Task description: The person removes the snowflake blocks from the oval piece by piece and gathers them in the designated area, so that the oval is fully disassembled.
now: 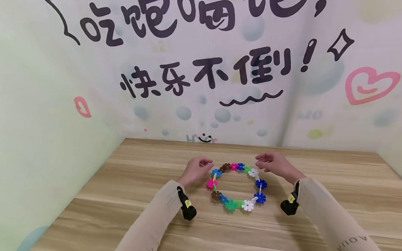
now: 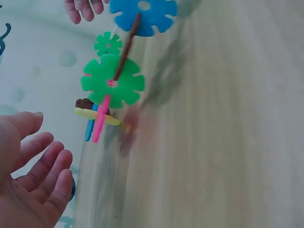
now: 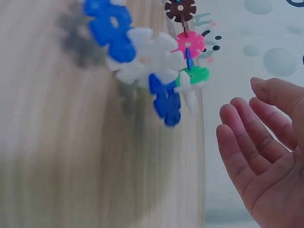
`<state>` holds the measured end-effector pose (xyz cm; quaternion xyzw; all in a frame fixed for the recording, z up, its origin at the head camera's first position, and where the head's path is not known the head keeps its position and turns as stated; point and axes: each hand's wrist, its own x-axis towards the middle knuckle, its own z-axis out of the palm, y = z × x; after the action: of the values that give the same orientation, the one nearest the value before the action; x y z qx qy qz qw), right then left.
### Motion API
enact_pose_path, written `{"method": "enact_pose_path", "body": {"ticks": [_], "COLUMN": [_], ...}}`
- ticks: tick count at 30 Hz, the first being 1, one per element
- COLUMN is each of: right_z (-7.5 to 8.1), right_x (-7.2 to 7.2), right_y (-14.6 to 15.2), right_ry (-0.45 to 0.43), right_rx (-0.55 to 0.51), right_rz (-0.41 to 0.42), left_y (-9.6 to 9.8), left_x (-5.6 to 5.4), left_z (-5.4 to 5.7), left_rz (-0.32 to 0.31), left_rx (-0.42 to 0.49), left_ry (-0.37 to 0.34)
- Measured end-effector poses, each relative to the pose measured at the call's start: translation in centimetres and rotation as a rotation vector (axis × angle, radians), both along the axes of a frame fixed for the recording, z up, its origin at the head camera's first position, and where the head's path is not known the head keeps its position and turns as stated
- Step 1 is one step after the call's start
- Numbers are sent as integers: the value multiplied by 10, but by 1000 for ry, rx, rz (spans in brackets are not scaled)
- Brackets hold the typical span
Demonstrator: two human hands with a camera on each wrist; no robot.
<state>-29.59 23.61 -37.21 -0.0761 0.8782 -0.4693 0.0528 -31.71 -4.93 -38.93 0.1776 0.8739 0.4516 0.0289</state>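
A ring of linked plastic snowflake discs lies on the wooden table, in blue, white, green, pink and brown. My left hand is just off the ring's far left side, fingers relaxed and holding nothing. On the opposite side, my right hand hovers beside the far right part, also holding nothing. In the left wrist view, a green disc of the ring stands apart from the loosely bent fingers. The right wrist view has a white disc with blue ones joined to it, clear of the fingers.
The wood-grain table reaches back to a printed wall cloth with large black lettering and hearts. A pale wall borders the left side. Black wrist cameras are strapped at both sleeves.
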Motion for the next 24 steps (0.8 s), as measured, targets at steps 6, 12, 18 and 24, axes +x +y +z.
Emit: {"method": "enact_pose_path", "body": {"ticks": [6, 12, 18, 24], "right_z": [-3, -10, -17, -18], "right_x": [-16, -25, -29, -30], "right_y": [-16, -24, -35, -45], "right_ry": [42, 77, 97, 66], "right_rx": [20, 46, 87, 135], "right_rz": [-25, -61, -13, 38], "left_y": [6, 18, 31, 43], "left_x": [-13, -21, -22, -19], "left_z": [-1, -5, -5, -4], "left_rz": [15, -52, -82, -122], "left_rx": [14, 18, -29, -68], "left_ry": [-20, -96, -117, -94]}}
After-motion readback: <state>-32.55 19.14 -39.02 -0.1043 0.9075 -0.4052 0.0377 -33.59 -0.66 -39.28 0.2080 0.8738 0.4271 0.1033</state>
